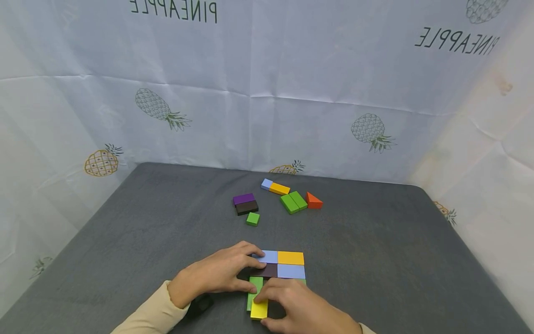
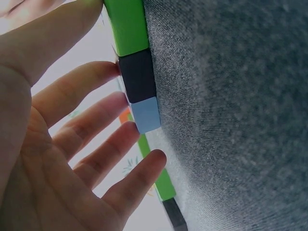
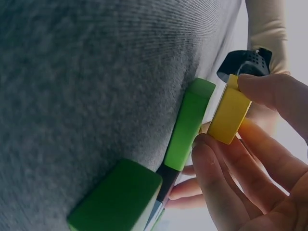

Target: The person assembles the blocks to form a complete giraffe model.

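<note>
A flat group of blocks lies before me in the head view. My right hand point(image 1: 296, 301) pinches a yellow block point(image 1: 259, 310) between thumb and fingers; the right wrist view shows that yellow block point(image 3: 230, 115) raised beside a long green block point(image 3: 186, 127). My left hand point(image 1: 221, 269) spreads along the group's left side. Its thumb touches the green block point(image 1: 257, 281), while fingertips rest at a dark block point(image 1: 270, 270) and a light blue block point(image 1: 270, 256). An orange-yellow block point(image 1: 290, 258) and another light blue block point(image 1: 290, 271) complete the right side. My right hand partly hides the group's near part.
Farther back lie purple point(image 1: 244, 199) and dark point(image 1: 247, 208) blocks, a small green block point(image 1: 252, 219), a green pair point(image 1: 294, 202), a red-orange triangle point(image 1: 314, 201) and a blue-and-yellow pair point(image 1: 278, 188). Pineapple-print cloth point(image 1: 267, 125) hangs behind the grey table point(image 1: 375, 260).
</note>
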A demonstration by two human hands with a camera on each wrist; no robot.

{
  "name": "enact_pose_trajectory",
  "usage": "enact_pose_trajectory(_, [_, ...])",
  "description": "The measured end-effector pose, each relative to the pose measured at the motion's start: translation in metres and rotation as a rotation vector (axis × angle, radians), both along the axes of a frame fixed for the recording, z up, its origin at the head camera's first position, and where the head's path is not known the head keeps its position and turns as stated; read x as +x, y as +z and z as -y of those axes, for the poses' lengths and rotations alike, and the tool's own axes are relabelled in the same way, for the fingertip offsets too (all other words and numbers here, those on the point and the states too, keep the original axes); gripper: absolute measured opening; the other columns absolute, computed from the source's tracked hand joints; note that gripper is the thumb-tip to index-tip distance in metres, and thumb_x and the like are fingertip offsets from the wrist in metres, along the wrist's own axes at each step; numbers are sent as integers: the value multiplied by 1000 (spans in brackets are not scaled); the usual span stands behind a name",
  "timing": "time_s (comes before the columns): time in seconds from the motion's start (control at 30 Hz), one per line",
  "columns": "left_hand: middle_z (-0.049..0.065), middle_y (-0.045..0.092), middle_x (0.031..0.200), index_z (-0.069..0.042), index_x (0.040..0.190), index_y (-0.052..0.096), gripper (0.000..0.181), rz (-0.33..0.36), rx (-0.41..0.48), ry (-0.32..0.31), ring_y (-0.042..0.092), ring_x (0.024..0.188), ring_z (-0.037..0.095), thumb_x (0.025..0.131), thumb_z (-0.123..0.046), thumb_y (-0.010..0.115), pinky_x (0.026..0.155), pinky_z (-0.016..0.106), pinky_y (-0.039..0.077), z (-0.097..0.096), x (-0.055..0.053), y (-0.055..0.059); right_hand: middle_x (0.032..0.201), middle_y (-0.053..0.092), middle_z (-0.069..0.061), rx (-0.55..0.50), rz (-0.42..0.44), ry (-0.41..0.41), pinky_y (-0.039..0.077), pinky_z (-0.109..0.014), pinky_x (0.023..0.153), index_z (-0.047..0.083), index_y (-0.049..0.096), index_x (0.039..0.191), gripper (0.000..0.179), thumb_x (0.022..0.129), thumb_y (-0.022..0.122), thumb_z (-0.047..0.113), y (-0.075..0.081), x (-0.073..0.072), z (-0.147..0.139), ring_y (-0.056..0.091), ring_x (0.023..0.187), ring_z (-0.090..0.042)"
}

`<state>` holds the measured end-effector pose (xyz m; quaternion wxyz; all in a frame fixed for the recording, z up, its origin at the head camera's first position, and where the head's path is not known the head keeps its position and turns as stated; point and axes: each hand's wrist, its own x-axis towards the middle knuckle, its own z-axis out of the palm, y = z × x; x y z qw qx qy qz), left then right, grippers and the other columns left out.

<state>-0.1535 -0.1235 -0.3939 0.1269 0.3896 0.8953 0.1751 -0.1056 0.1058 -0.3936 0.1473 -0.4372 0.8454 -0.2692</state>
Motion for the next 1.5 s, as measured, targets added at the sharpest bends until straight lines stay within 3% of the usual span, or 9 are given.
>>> enact_pose_trajectory(0.27, [-4, 56, 138, -20, 128, 68, 47, -1, 2, 2, 48, 128, 13, 86, -37, 77, 102, 33, 50, 1, 0, -2, 112, 67, 13, -10, 11, 39, 51, -15, 85, 19, 71, 116, 27, 92, 72, 31, -3, 0, 3, 57, 98, 6])
enact_pose_trajectory(0.5, [-4, 56, 139, -20, 128, 68, 47, 0, 4, 4, 48, 129, 14, 86, -37, 77, 101, 33, 50, 1, 0, -2, 121, 68, 8, 2, 13, 98, 52, -17, 89, 15, 67, 125, 36, 94, 67, 34, -11, -1, 5, 60, 107, 0])
enact_pose_trajectory(0.73, [-4, 56, 138, -19, 127, 69, 46, -20, 18, -10, 49, 128, 13, 85, -38, 77, 99, 32, 51, 1, 0, -1, 116, 67, 9, -1, 45, 101, 51, -14, 86, 15, 68, 124, 38, 94, 67, 37, -8, 1, 7, 59, 101, 5])
enact_pose_trajectory(1.0, [-4, 56, 138, -18, 127, 69, 46, -18, 28, -15, 49, 128, 14, 86, -36, 77, 100, 31, 50, 1, 0, -2, 118, 65, 13, 88, -15, 161, 49, -11, 84, 20, 66, 128, 42, 89, 72, 38, -38, -4, 5, 56, 101, 7])
enact_pose_trajectory(1.17, [-3, 57, 137, -18, 127, 69, 46, -28, 33, -20, 50, 127, 15, 86, -36, 77, 99, 32, 51, 1, 1, -2, 118, 61, 15, 89, -42, 172, 48, -8, 80, 24, 64, 129, 42, 91, 69, 40, -59, -9, 1, 55, 97, 9])
enact_pose_trajectory(1.27, [-3, 57, 138, -19, 127, 69, 46, -25, 24, -14, 49, 127, 14, 86, -37, 77, 99, 31, 51, 1, 1, -2, 114, 62, 13, 96, -20, 142, 49, -9, 79, 21, 66, 126, 39, 91, 69, 40, -50, -8, 2, 55, 94, 10])
enact_pose_trajectory(1.4, [-4, 56, 138, -19, 128, 68, 47, -21, 17, -5, 49, 128, 13, 85, -37, 77, 99, 31, 51, 1, 1, -3, 102, 63, 12, 109, -11, 82, 48, -9, 74, 17, 70, 115, 32, 90, 71, 37, -23, -2, 8, 53, 84, 11])
enact_pose_trajectory(1.5, [-4, 56, 138, -19, 128, 68, 48, -21, 19, -3, 49, 128, 13, 85, -37, 78, 99, 30, 51, 1, 1, -3, 96, 63, 14, 121, -10, 54, 46, -9, 70, 16, 72, 111, 29, 89, 72, 36, -13, 1, 10, 49, 78, 11])
